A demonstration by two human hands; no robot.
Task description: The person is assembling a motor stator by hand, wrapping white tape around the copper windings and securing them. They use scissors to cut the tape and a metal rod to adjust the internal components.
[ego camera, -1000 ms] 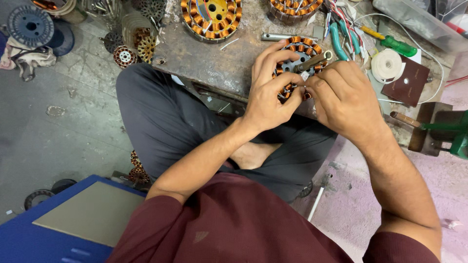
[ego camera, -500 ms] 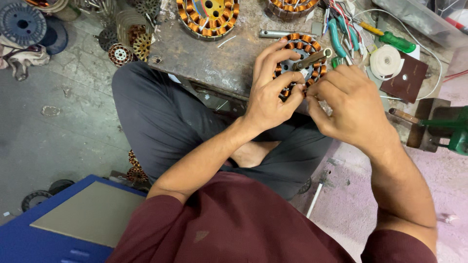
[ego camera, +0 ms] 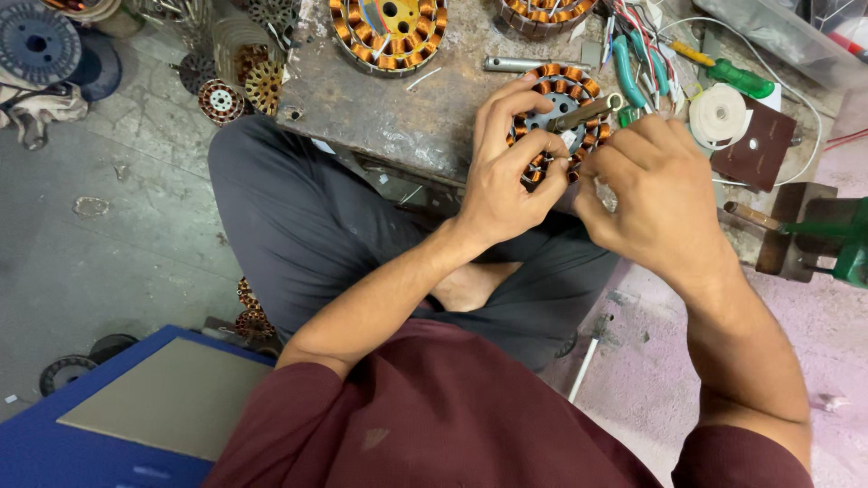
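A round motor stator point(ego camera: 561, 113) with copper wire coils lies near the front edge of a low, worn workbench point(ego camera: 398, 108). My left hand point(ego camera: 506, 172) curls around its left side, fingers over the coils. My right hand point(ego camera: 646, 194) pinches at the stator's lower right rim; what it pinches is too small to tell. A slim metal tool point(ego camera: 583, 113) rests across the stator's middle.
Two more copper-wound stators point(ego camera: 389, 32) point(ego camera: 542, 11) sit further back. Green-handled pliers point(ego camera: 628, 68), a screwdriver point(ego camera: 723, 72), a white tape roll point(ego camera: 719, 113) and a brown pad point(ego camera: 755, 149) lie to the right. Small rotors point(ego camera: 240, 86) and a spool point(ego camera: 36, 41) are on the floor, left; a blue box point(ego camera: 99, 425) below.
Both hands keep working at the stator's rim with only small finger movements. The view has shifted slightly.
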